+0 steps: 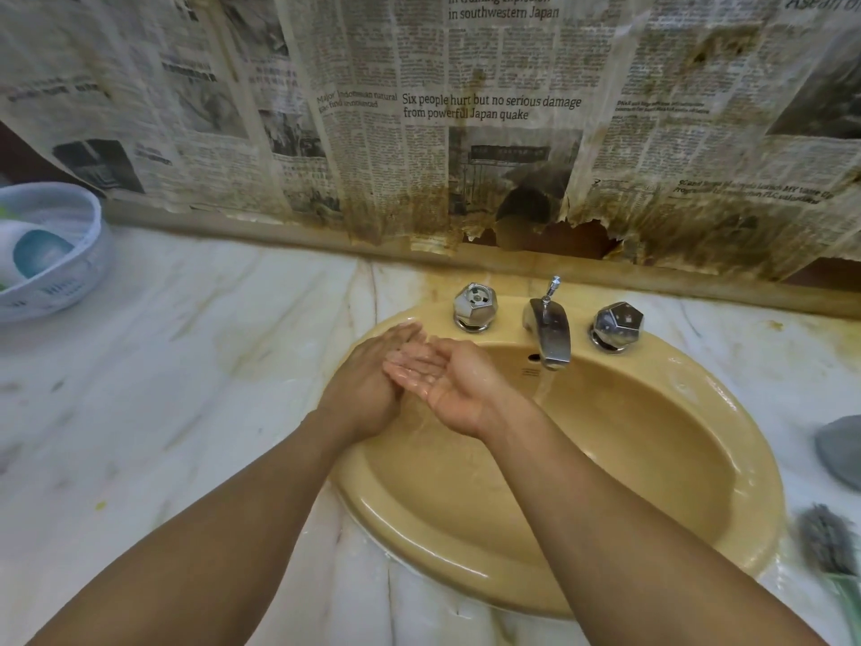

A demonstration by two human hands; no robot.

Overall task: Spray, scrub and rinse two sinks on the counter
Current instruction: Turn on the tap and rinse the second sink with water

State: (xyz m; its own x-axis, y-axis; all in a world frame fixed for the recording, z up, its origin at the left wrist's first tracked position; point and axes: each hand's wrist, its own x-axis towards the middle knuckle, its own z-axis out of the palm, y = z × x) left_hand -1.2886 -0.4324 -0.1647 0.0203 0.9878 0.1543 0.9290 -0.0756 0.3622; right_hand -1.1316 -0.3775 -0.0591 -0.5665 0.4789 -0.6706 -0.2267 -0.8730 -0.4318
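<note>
A tan oval sink is set into the marble counter. Water runs from its chrome spout, which stands between two faceted chrome knobs, the left knob and the right knob. Both my hands hover over the sink's back left rim, holding nothing. My right hand lies palm up and wet, fingers straight. My left hand sits beside and partly under it, back towards me, fingers extended and touching the right hand's fingers.
A white basket with bottles stands at the far left of the counter. A grey cloth and a scrubbing pad lie at the right edge. Stained, torn newspaper covers the wall behind the sink.
</note>
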